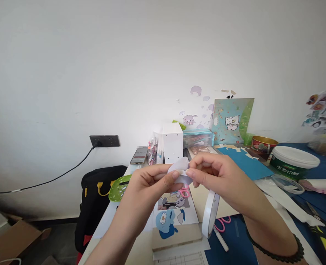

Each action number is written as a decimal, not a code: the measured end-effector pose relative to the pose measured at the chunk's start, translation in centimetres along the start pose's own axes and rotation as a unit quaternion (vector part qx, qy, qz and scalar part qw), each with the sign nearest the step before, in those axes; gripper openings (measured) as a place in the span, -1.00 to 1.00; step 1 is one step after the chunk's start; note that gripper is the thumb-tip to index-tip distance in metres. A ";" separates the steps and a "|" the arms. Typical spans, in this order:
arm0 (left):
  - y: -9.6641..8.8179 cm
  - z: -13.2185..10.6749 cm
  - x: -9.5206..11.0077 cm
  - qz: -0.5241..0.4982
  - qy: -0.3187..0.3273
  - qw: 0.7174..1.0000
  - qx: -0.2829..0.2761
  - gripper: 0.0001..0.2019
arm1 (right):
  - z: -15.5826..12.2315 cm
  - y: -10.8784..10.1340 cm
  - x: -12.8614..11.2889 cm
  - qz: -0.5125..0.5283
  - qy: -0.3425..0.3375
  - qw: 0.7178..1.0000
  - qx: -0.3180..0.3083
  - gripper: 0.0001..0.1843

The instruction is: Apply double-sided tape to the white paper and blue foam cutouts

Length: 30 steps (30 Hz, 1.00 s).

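Above the cluttered table, both hands' grips pinch a pale cutout; tape roll hangs beneath.

Both hands meet over the desk, the left hand and right hand pinching a pale cutout. A tape roll hangs from the right hand above a sticker sheet.

Bright, even daylight, soft shadows, wide-angle bending at edges, right edge slightly blurred, centre sharp
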<state>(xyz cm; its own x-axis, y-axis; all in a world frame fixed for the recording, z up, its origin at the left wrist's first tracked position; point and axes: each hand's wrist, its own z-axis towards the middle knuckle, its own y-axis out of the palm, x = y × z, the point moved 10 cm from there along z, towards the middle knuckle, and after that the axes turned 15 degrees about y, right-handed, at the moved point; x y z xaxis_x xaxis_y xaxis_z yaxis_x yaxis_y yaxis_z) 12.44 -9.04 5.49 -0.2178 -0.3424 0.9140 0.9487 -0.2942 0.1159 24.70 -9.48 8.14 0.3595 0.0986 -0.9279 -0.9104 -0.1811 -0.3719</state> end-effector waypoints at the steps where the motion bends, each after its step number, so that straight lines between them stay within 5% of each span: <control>1: 0.0 0.0 0.1 0.001 0.001 1.000 0.001 -0.88 | 0.0 0.0 0.0 -0.002 0.000 1.000 0.000 -0.81; 11: -0.9 0.1 -0.2 0.047 0.000 0.999 0.020 -0.83 | 0.3 0.0 0.5 -0.024 0.015 1.000 -0.002 -0.85; 24: -2.1 -0.3 3.0 0.156 0.070 0.979 0.114 -0.91 | 0.6 0.6 1.2 -0.023 0.042 0.999 -0.024 -0.82; 30: -2.5 -0.3 3.5 0.217 0.070 0.968 0.102 -0.84 | 0.8 0.7 1.5 -0.031 0.047 0.998 -0.020 -0.78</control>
<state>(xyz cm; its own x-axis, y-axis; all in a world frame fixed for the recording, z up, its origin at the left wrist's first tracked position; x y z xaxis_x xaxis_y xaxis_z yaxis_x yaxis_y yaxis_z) 9.25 -9.74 8.24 0.1953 -0.5160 0.8340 0.9804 0.0815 -0.1792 24.43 -8.70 6.52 0.4343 0.0185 -0.9006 -0.8776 -0.2167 -0.4276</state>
